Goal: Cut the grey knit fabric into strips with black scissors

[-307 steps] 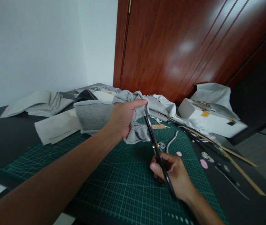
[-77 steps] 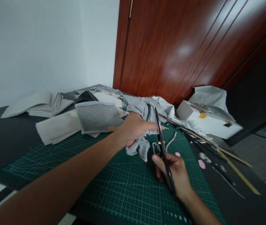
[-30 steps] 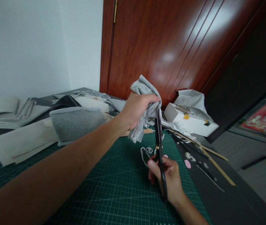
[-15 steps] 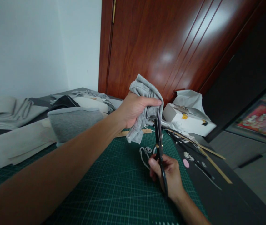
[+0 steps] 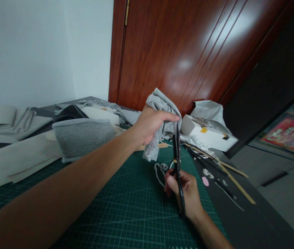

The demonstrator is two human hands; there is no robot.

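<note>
Grey knit fabric [image 5: 159, 103] is bunched in the left hand's [image 5: 150, 124] raised fist above the green cutting mat [image 5: 126, 207]. The right hand [image 5: 185, 192] grips black scissors [image 5: 177, 162], blades up against the cloth. A white box [image 5: 209, 133] sits toward the mat's far right corner.

The cloth [image 5: 159, 103] bunched in the left hand [image 5: 150, 124] is a pale heather grey. The scissors [image 5: 177, 162] in the right hand [image 5: 185, 190] are black, with a small brass-coloured pivot. The cutting mat [image 5: 126, 207] is dark green, ruled with a fine grid of lighter lines. Thin grey trimmings [image 5: 159, 169] and small pink scraps [image 5: 205, 181] lie on it. The worktop [image 5: 253, 221] is black. The box [image 5: 209, 133] is white with a small yellow label. The folded fabric [image 5: 83, 136] is mid grey, the sheets [image 5: 19, 155] off-white. The door [image 5: 183, 52] is glossy reddish brown, the wall [image 5: 32, 52] white.
</note>
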